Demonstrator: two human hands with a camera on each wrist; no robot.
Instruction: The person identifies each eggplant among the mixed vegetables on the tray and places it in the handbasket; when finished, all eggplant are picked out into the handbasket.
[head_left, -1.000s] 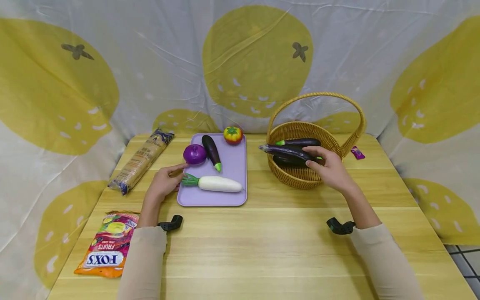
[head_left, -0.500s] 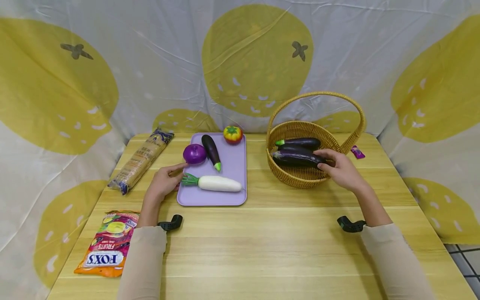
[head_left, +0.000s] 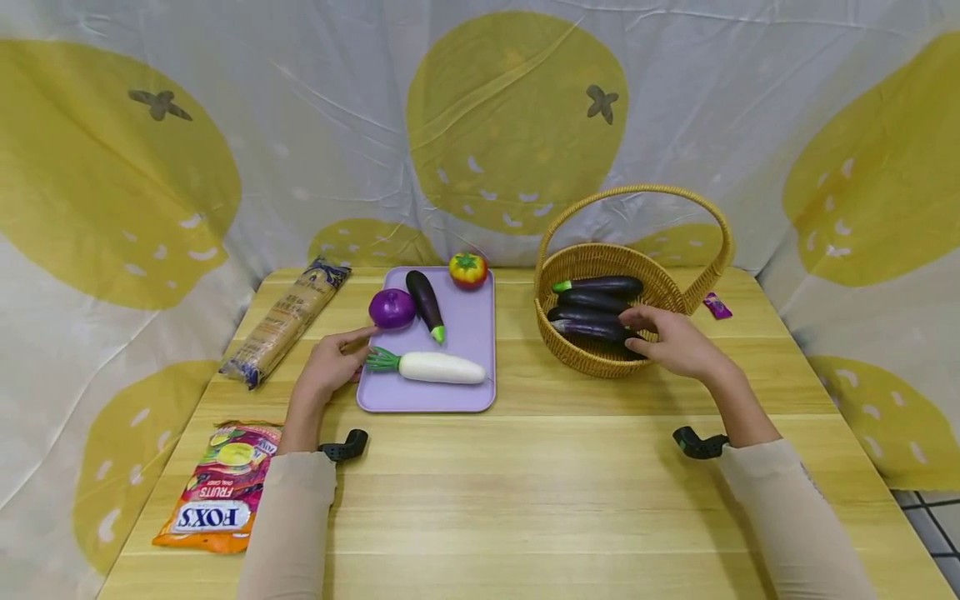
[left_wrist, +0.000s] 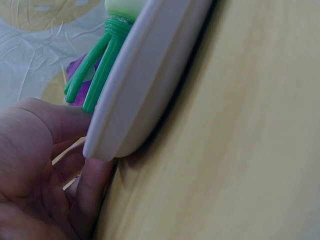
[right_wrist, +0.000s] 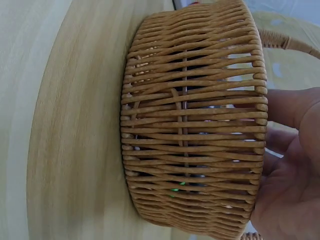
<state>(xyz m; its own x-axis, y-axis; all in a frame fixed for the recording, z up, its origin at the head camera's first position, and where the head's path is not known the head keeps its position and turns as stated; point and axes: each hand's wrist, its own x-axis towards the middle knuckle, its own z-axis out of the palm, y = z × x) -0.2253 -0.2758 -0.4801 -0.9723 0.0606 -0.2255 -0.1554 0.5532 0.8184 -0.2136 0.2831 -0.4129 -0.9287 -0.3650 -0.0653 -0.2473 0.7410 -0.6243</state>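
Note:
At the left edge of the lilac tray, my left hand pinches the rim, thumb on top and fingers underneath; the left wrist view shows this rim close up. A white radish, a purple onion, an eggplant and a red-yellow tomato-like fruit lie on that tray. My right hand reaches over the wicker basket's near right rim. Its fingers stand apart around the end of the nearest eggplant. Several eggplants lie side by side there. In the right wrist view the basket wall hides the fingertips.
A pack of noodles lies left of the tray, and a candy bag sits near the left forearm. A small purple wrapped candy is right of the basket. The tall handle arches over it. A patterned cloth hangs behind.
My right hand has brought an eggplant down from above the basket, moving right and then slightly lower. That eggplant now lies in front of the others. The left hand has stayed at the tray.

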